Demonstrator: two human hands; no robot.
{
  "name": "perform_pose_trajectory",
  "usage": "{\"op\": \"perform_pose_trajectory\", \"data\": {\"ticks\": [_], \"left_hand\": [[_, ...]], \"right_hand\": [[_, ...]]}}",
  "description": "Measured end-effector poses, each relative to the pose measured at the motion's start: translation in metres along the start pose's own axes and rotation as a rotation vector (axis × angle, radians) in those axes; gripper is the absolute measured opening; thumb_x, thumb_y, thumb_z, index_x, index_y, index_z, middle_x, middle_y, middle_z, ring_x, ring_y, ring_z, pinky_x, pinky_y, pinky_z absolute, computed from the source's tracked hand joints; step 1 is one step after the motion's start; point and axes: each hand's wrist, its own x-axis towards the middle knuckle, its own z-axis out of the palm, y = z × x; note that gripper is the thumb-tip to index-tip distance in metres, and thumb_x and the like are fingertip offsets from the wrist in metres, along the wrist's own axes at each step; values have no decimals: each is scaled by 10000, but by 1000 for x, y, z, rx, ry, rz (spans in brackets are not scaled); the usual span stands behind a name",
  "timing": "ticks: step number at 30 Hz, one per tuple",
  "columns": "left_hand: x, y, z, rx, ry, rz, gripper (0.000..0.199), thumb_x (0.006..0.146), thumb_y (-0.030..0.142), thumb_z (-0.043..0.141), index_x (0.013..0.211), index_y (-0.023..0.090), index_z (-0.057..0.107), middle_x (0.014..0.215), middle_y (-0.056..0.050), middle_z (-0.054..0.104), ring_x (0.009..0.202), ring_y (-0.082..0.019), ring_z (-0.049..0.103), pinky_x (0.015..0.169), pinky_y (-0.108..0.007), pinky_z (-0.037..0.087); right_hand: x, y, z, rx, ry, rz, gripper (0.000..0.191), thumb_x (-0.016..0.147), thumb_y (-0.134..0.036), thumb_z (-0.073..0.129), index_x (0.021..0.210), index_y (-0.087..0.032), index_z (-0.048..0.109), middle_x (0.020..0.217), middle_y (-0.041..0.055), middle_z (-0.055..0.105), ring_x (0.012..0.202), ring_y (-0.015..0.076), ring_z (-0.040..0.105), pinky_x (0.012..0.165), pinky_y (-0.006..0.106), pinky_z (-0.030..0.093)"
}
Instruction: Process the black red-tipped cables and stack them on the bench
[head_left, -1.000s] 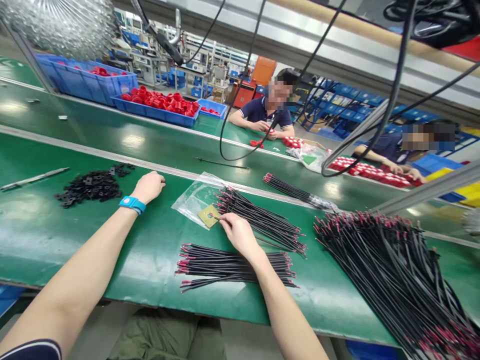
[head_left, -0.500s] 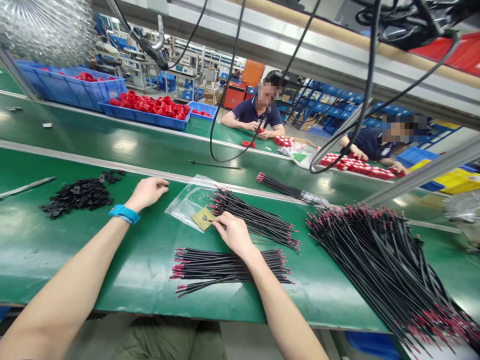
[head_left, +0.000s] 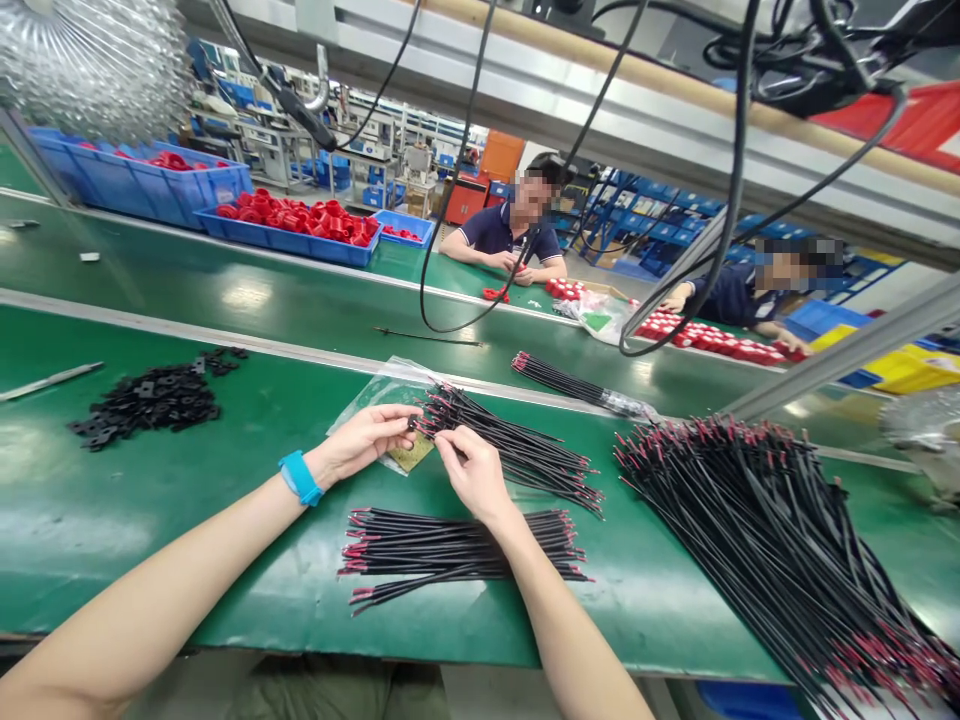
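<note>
My left hand (head_left: 371,440), wearing a blue wristband (head_left: 301,478), pinches a small black plastic piece (head_left: 412,424) between thumb and fingers. Facing it, my right hand (head_left: 472,470) has its thumb and forefinger pressed together on something thin that I cannot make out. Below the fingertips, a yellowish square plate (head_left: 412,455) lies partly covered on a clear plastic bag (head_left: 360,395). Beside my right hand rests a bundle of short black cables with red ends (head_left: 525,435). A second cable bundle (head_left: 450,545) lies nearer, partly under my right forearm.
A pile of small black pieces (head_left: 150,400) and a pen-like tool (head_left: 52,381) lie to the left. A big cable heap (head_left: 750,520) covers the right side. Black cords (head_left: 739,150) hang overhead. Two co-workers sit across, near blue bins (head_left: 292,250) of red parts.
My left hand has moved right from open table to the bag, bringing the small black piece up to my right fingertips. My right hand has stayed nearly in place.
</note>
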Motion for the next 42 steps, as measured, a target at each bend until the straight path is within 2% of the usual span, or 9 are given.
{"op": "perform_pose_trajectory", "data": {"ticks": [4, 9, 14, 18, 23, 30, 37, 40, 42], "left_hand": [[-1, 4, 2, -17, -14, -6, 404, 763, 200, 752, 1149, 108, 670, 925, -102, 691, 748, -118, 645, 761, -237, 519], [-2, 8, 3, 24, -38, -2, 379, 754, 212, 760, 1115, 121, 690, 966, -94, 689, 748, -114, 636, 769, -246, 508], [-3, 8, 0, 143, -86, 25, 356, 789, 252, 735, 1123, 136, 688, 1003, -90, 679, 761, -104, 619, 795, -247, 489], [-4, 8, 2, 199, -68, 20, 361, 781, 269, 744, 1112, 135, 695, 982, -86, 683, 758, -106, 614, 790, -246, 487], [-4, 8, 3, 162, -45, -13, 359, 761, 269, 757, 1090, 136, 707, 964, -86, 690, 730, -107, 614, 777, -256, 494], [-6, 9, 2, 147, -62, -35, 360, 759, 259, 758, 1093, 135, 707, 982, -85, 682, 725, -103, 613, 772, -251, 498], [-3, 5, -3, 234, 10, 22, 394, 749, 299, 765, 1102, 136, 700, 946, -92, 691, 748, -128, 620, 775, -266, 501], [-3, 4, 0, 344, 62, 63, 419, 748, 335, 760, 1109, 134, 697, 931, -94, 696, 767, -155, 626, 785, -295, 506], [-5, 4, 4, 432, 54, 64, 418, 750, 359, 753, 1097, 133, 702, 952, -102, 700, 805, -180, 634, 801, -319, 508]], "right_hand": [[1, -1, -1, 65, -25, 39, 294, 970, -345, 483, 882, -170, 703, 749, 33, 601, 644, 121, 532, 604, 226, 397], [2, 2, 0, 164, -64, 87, 295, 961, -351, 496, 852, -168, 700, 810, 40, 650, 713, 134, 589, 628, 221, 426], [1, 0, -1, 0, 58, 26, 250, 964, -307, 505, 874, -178, 700, 781, 30, 630, 654, 119, 554, 622, 232, 409], [0, -2, -2, -127, 135, -75, 207, 967, -262, 509, 936, -180, 696, 864, 48, 657, 749, 131, 593, 696, 241, 438], [-1, 0, -1, -237, 162, -170, 182, 964, -228, 513, 976, -181, 689, 885, 65, 668, 820, 153, 613, 751, 263, 462], [-1, 1, 0, -233, 187, -156, 183, 969, -229, 506, 946, -181, 682, 873, 54, 662, 804, 147, 611, 741, 261, 465], [-1, 2, -3, -339, 150, -249, 203, 978, -232, 490, 976, -172, 684, 861, 62, 655, 800, 147, 593, 701, 264, 443], [-1, 2, -3, -425, 88, -315, 222, 982, -224, 471, 989, -180, 688, 862, 65, 659, 792, 156, 581, 680, 274, 424], [-2, 0, -2, -457, 39, -319, 246, 988, -236, 453, 962, -180, 691, 847, 68, 658, 780, 161, 574, 671, 279, 415]]}}
